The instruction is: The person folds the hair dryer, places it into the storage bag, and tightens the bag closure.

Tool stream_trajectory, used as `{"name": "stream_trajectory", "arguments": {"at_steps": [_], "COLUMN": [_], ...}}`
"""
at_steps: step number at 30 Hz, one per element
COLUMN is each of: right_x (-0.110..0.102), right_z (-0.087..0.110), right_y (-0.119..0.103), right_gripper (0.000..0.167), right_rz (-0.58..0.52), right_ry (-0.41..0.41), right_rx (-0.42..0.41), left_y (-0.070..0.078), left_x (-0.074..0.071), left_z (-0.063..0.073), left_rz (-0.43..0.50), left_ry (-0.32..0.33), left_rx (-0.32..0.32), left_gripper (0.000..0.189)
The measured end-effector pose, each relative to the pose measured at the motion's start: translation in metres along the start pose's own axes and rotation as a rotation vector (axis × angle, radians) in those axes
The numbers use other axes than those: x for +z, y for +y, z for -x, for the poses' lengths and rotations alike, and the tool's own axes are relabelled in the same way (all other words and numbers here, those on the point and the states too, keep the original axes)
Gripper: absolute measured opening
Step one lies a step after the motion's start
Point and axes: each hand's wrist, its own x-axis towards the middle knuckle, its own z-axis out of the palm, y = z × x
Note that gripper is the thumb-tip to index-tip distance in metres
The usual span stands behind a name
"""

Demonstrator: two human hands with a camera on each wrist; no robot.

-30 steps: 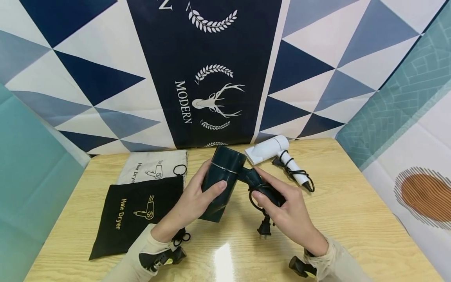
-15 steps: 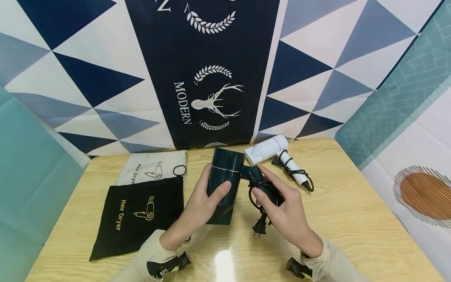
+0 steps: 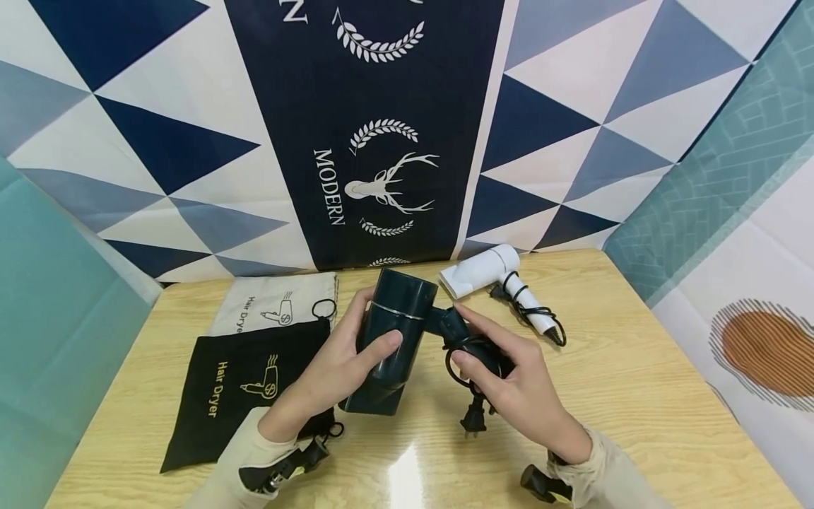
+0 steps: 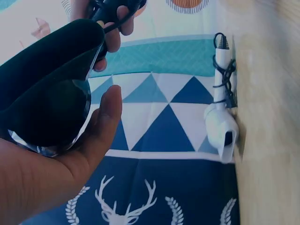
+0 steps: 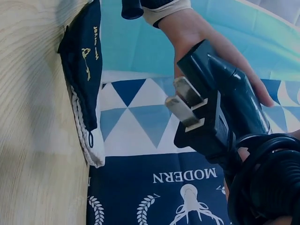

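Note:
Both hands hold a dark green hair dryer (image 3: 396, 325) above the table. My left hand (image 3: 337, 367) grips its barrel, thumb across the near side. The right hand (image 3: 518, 375) grips the handle (image 3: 454, 326), which is wrapped in a black cord. From the cord hangs a two-pin plug (image 3: 473, 417), large and close in the right wrist view with its metal pins (image 5: 183, 110). In the left wrist view the wide nozzle end (image 4: 51, 61) shows near the left palm.
A white hair dryer (image 3: 483, 271) with its cord wound round the handle lies at the table's back right. On the left, a black drawstring pouch (image 3: 235, 396) overlaps a white pouch (image 3: 267, 300). A patterned backdrop (image 3: 381, 85) stands behind the wooden table (image 3: 636, 396).
The barrel first turned more upright, then tilted again, its lower end swinging left. My left hand moved right, then back left with it. The right hand kept its grip on the handle.

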Motion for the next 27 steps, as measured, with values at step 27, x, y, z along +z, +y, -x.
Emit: {"name": "stream_trajectory", "arguments": {"at_steps": [27], "right_x": [0.014], "right_z": [0.007], "right_y": [0.003], "right_gripper": [0.056], "right_rz": [-0.062], "right_ry": [-0.05], "right_rx": [0.015], "left_y": [-0.016], "left_x": [0.03], "left_z": [0.003], "left_rz": [0.128], "left_ry": [0.297], "left_rx": [0.221], "left_gripper": [0.042]}}
